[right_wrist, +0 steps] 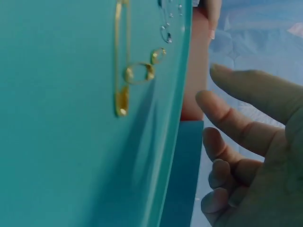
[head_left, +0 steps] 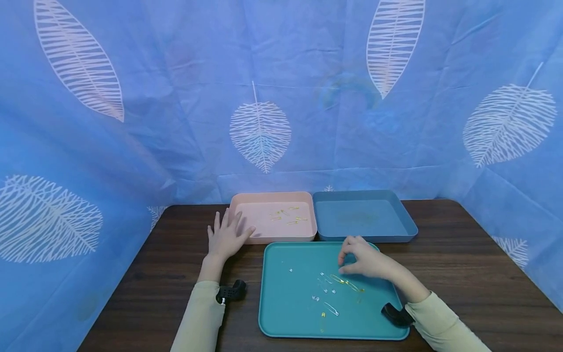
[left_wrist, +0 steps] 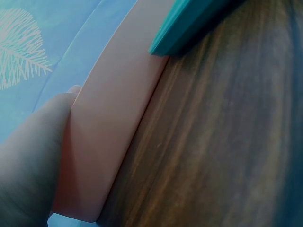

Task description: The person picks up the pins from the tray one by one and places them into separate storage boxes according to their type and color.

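My left hand [head_left: 224, 239] rests at the left end of the pink tray [head_left: 255, 231], fingers spread; its thumb [left_wrist: 38, 137] lies along the tray's wall in the left wrist view. Small gold safety pins [head_left: 301, 218] lie inside that tray. Over the back right of the teal tray [head_left: 286, 303], my right hand [head_left: 362, 259] hovers with thumb and fingers apart, nothing between them. Close below it are gold safety pins [head_left: 354, 287], one with its clasp [right_wrist: 121, 105] large in the right wrist view. Several silver safety pins [head_left: 331, 309] are scattered nearby.
A blue tray [head_left: 352, 221] stands to the right of the pink one, behind the teal tray. One more gold pin [head_left: 323, 315] lies near the teal tray's front. A blue leaf-patterned cloth [head_left: 303, 122] hangs behind the dark wooden table [head_left: 149, 293].
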`<state>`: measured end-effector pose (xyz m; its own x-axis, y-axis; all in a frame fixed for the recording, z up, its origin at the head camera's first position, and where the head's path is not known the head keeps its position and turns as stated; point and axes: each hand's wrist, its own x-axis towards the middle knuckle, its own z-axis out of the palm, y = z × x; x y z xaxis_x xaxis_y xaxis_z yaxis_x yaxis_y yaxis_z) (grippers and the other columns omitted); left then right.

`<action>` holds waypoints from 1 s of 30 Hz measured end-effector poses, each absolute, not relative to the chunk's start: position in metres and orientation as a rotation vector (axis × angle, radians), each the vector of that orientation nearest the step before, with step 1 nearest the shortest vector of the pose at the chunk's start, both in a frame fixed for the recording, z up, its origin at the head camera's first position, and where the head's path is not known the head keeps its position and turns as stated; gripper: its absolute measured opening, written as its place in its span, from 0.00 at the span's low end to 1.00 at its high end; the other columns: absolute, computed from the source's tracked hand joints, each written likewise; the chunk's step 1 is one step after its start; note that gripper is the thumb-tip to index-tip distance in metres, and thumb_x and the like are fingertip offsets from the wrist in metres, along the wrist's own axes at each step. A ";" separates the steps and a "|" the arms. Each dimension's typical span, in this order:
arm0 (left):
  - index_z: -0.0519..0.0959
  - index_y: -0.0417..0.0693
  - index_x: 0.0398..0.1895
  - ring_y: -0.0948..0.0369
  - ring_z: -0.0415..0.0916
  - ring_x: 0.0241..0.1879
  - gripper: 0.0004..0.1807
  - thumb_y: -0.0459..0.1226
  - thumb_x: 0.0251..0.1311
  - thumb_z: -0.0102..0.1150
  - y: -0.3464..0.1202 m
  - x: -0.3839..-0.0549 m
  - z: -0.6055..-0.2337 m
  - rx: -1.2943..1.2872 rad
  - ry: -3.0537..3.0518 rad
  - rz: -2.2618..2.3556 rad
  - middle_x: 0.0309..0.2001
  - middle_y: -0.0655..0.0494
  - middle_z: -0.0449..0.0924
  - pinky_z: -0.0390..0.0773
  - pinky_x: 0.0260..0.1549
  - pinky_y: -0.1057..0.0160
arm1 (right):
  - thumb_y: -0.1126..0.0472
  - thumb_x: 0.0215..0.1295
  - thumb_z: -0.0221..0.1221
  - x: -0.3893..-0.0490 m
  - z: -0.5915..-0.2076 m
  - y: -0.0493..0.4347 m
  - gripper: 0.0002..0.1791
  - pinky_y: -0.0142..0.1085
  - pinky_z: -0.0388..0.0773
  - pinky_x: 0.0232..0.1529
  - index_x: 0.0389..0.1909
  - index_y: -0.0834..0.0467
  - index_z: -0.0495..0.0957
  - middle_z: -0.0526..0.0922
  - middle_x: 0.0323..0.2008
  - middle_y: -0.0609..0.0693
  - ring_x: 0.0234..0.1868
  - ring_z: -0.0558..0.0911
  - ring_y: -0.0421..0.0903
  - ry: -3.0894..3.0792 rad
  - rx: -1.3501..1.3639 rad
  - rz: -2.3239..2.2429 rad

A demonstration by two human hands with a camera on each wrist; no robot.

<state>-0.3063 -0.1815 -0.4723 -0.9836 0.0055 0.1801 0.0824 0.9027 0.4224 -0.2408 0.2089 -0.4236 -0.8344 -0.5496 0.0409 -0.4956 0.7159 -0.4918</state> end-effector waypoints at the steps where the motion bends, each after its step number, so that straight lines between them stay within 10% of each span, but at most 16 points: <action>1: 0.56 0.60 0.76 0.38 0.32 0.77 0.45 0.69 0.60 0.47 -0.182 -0.306 -0.472 -0.068 -2.889 -0.660 0.79 0.45 0.42 0.40 0.66 0.25 | 0.57 0.54 0.71 -0.241 -0.425 0.208 0.06 0.38 0.65 0.41 0.27 0.48 0.81 0.74 0.39 0.45 0.42 0.66 0.45 2.791 -0.865 -0.746; 30: 0.54 0.61 0.77 0.39 0.32 0.77 0.46 0.70 0.59 0.46 -0.182 -0.307 -0.473 -0.051 -2.900 -0.632 0.79 0.46 0.41 0.39 0.67 0.26 | 0.65 0.50 0.70 -0.233 -0.434 0.200 0.14 0.34 0.63 0.39 0.17 0.47 0.77 0.71 0.32 0.40 0.38 0.64 0.41 2.745 -0.896 -0.616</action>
<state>-0.3074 -0.1821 -0.4735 -0.9846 -0.0035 0.1751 0.0696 0.9095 0.4098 -0.2335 0.1996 -0.4340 -0.7994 -0.5987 -0.0491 -0.5203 0.7309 -0.4417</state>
